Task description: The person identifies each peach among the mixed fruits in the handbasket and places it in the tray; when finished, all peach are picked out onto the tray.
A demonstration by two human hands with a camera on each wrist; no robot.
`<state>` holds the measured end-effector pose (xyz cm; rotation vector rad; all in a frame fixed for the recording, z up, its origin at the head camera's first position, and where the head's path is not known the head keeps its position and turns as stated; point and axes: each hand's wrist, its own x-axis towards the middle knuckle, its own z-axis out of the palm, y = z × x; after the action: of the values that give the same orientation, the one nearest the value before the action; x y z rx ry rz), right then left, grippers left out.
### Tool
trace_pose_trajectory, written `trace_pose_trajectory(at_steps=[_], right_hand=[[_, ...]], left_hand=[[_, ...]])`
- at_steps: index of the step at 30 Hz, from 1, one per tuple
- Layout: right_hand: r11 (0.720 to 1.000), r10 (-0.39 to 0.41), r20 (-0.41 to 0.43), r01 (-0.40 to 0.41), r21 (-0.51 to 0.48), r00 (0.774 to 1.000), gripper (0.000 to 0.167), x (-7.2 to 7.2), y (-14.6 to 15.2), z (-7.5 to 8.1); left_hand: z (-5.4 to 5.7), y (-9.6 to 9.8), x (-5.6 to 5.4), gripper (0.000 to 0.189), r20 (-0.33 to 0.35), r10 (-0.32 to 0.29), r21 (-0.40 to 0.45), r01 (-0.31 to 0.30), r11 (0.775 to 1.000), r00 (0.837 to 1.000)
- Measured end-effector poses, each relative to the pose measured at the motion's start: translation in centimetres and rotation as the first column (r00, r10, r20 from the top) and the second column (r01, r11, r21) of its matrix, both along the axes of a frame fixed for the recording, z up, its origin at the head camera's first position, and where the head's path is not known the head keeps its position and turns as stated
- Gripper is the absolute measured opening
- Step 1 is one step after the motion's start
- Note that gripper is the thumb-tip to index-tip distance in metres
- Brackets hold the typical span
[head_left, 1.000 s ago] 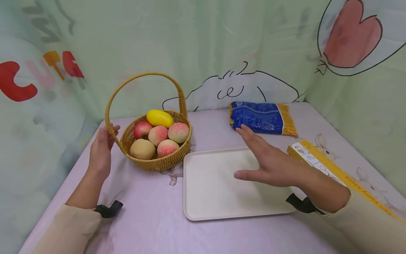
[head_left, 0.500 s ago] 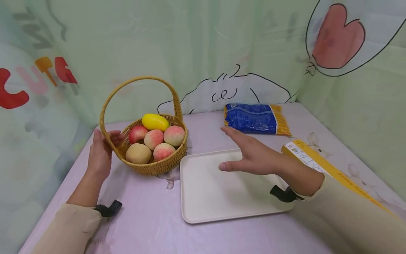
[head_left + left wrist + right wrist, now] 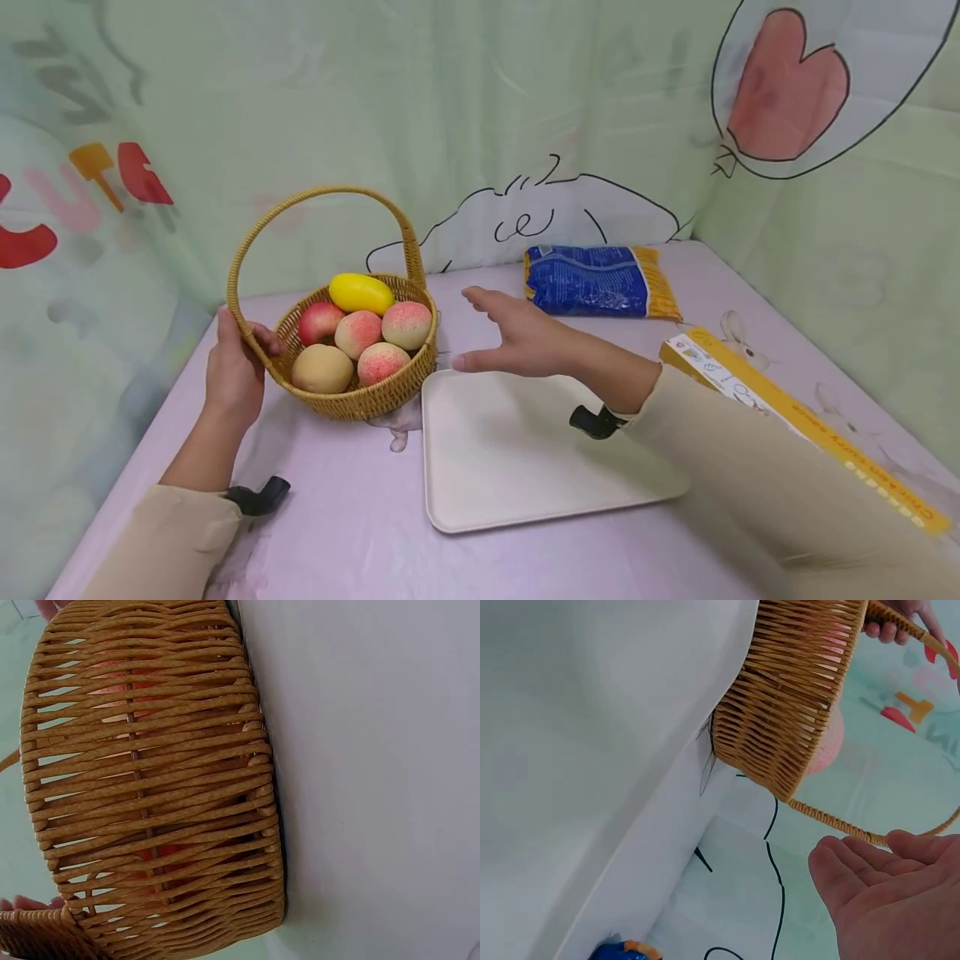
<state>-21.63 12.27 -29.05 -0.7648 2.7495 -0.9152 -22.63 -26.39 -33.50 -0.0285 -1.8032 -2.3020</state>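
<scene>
A wicker basket (image 3: 360, 407) with a tall hoop handle stands at the back left, loaded with fruit. Inside lie a yellow oval fruit (image 3: 362, 293), a red apple (image 3: 318, 322), a tan round fruit (image 3: 322, 369) and three pink peaches (image 3: 384, 363). My left hand (image 3: 236, 371) grips the handle's left foot, its fingers curled round it; the right wrist view also shows those fingers there. My right hand (image 3: 525, 335) hangs above the tray's back edge, fingers extended and thumb apart, holding nothing. In its wrist view, the right hand (image 3: 892, 892) is near the handle's other side.
A white rectangular tray (image 3: 525, 467) lies right of the basket. Behind it is a blue and yellow plastic packet (image 3: 588, 281). A long yellow box (image 3: 810, 417) lies along the right, partly behind my right sleeve. Printed curtains (image 3: 480, 100) enclose the table.
My right hand has moved left across the tray toward the basket. My left hand's fingers have come round the handle's foot. The whole view has shifted slightly.
</scene>
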Motion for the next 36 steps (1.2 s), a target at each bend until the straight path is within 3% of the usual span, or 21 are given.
trace_pose_trajectory(at_steps=[14,20,36], right_hand=[[0.997,0.081,-0.018,-0.082,-0.002,0.997,0.082,-3.3,-4.9,0.3],[0.994,0.087,-0.048,-0.083,0.073,0.995,0.087,-4.6,-6.4,0.1],[0.980,0.114,-0.017,-0.110,0.168,0.993,0.081,-8.3,-9.5,-0.1]], left_hand=[[-0.3,-1.0,0.2,0.054,-0.030,-0.016,-0.040,0.015,0.999,0.999],[-0.3,-0.9,0.0,0.057,-0.018,-0.019,-0.102,0.017,0.995,1.000],[-0.5,-0.9,-0.4,0.058,0.005,0.006,-0.210,-0.005,0.978,1.000]])
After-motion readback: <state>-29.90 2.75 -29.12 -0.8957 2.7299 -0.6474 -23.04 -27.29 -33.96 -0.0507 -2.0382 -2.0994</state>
